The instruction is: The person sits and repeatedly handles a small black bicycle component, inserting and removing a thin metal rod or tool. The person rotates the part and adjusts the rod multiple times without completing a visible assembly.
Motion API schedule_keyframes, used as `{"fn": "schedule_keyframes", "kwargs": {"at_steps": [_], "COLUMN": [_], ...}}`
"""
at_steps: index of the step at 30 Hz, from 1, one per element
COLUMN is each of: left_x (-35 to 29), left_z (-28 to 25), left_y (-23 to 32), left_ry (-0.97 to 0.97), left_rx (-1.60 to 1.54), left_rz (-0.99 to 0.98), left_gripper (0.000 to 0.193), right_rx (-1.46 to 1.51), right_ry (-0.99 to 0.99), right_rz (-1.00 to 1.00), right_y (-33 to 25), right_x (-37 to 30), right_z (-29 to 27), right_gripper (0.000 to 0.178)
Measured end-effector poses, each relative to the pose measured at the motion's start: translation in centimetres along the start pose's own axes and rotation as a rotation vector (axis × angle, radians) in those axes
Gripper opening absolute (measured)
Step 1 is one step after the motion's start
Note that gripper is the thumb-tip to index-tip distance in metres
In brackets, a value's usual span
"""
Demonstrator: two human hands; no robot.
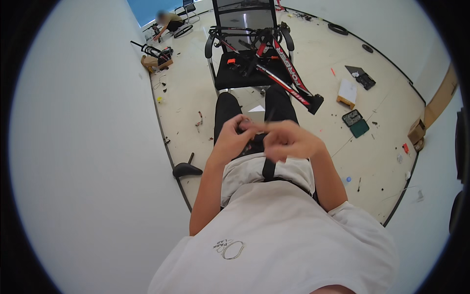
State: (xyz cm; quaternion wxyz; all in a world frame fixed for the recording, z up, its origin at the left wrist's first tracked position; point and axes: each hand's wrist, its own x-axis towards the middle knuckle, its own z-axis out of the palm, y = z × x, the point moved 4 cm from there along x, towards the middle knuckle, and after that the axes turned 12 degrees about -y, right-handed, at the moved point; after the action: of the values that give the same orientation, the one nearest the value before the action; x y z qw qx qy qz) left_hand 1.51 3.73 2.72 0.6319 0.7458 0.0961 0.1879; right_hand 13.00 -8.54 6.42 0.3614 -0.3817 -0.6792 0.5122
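Note:
My left hand (232, 139) is raised over my lap, its fingers curled together round something small and dark that I cannot make out. Close beside it, my right hand (290, 141) is smeared by motion. Its fingers look bent and reach toward the left fingertips; whether they hold anything does not show. Beyond my knees, a black, red and white bicycle frame (295, 78) lies across the seat of a black office chair (226, 77). One end of the frame sticks out past the seat toward my right knee. A small red-orange thing (231, 61) lies on the seat.
A bicycle saddle (187, 170) lies on the floor by the left wall. To the right are an open green tool case (360, 128), a white box (347, 92) and a black case (365, 81). Far left, another person (171, 22) crouches by a wheel (183, 31). Small parts litter the floor.

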Motion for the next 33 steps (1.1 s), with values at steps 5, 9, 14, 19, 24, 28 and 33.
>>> {"fn": "schedule_keyframes", "kwargs": {"at_steps": [5,9,14,19,24,28,33], "left_x": [0.7,0.6,0.1,0.6,0.8,0.4,-0.5], "left_z": [0.8,-1.1,-1.9,1.2,1.1,-1.5,-1.6], "left_y": [-0.4,-0.7,-0.8,-1.7,-1.3,-1.0,1.0], "left_ry": [-0.022,0.171,0.301,0.041,0.016,0.156,0.162], "left_rx": [-0.255,-0.304,-0.215,-0.187,-0.372,-0.383,-0.473], "left_rz": [-0.126,-0.105,-0.09,-0.113,-0.099,-0.04,-0.017], "left_gripper": [0.017,0.019,0.021,0.02,0.018,0.024,0.03], "right_rx": [0.109,-0.058,-0.03,0.018,-0.013,0.003,-0.11], "right_ry": [0.307,-0.04,-0.209,0.207,0.248,-0.044,-0.104], "right_rz": [0.13,0.273,-0.041,-0.054,0.273,0.27,0.004], "right_y": [7.4,8.0,0.2,-0.2,7.4,6.5,1.2], "right_x": [-1.2,0.9,1.2,-0.8,-0.6,1.3,1.1], "right_z": [-4.8,0.3,2.7,-3.3,-3.2,1.1,2.1], "right_gripper": [0.056,0.053,0.052,0.06,0.053,0.042,0.039]}}
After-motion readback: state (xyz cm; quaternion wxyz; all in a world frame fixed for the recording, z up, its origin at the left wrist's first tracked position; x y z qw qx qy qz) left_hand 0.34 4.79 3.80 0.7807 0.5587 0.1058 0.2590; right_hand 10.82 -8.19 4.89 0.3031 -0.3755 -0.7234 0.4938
